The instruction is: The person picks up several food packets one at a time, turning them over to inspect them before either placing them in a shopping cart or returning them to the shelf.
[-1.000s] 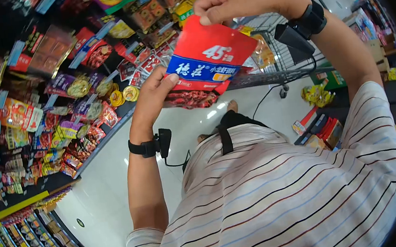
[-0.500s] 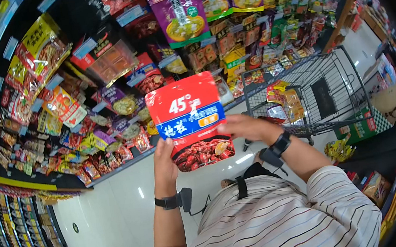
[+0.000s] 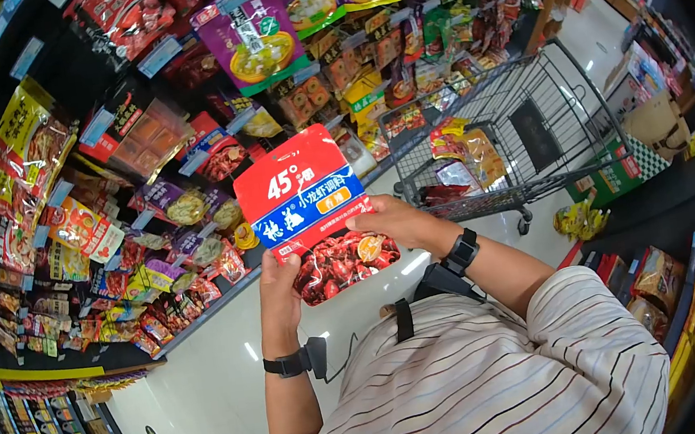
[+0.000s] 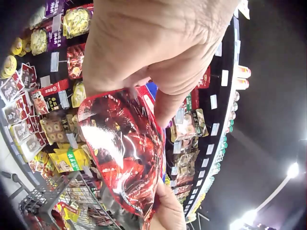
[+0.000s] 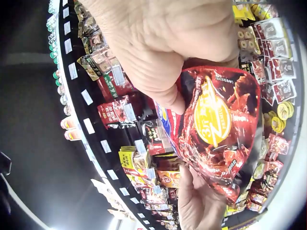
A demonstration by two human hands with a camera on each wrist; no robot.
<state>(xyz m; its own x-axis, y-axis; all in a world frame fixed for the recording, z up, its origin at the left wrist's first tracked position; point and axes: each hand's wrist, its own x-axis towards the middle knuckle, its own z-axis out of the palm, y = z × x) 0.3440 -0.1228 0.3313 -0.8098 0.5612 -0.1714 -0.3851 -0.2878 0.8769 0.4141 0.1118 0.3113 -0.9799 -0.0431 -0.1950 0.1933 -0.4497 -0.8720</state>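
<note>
A red and blue pouch of crayfish seasoning [image 3: 304, 213] is held up in front of the chest, its printed front facing the head camera. My left hand [image 3: 278, 298] grips its lower left edge, the thumb on the front. On the right side my right hand [image 3: 407, 226] pinches it, thumb also on the front and fingers behind. The left wrist view shows the pouch's glossy lower part [image 4: 124, 148] under the left hand. A yellow emblem [image 5: 212, 117] on the pouch shows in the right wrist view.
A wire shopping cart [image 3: 537, 134] with several packets in it stands to the right of the pouch. Ahead and left, a shelf rack carries hanging seasoning packets, including a purple one [image 3: 248, 35]. Pale tiled floor [image 3: 206, 404] lies below. More packets [image 3: 659, 280] lie at the right.
My right hand has moved from the pouch's top edge down to its right side. The pouch has turned from a slant to face the head camera, and the head view has shifted, showing more shelf.
</note>
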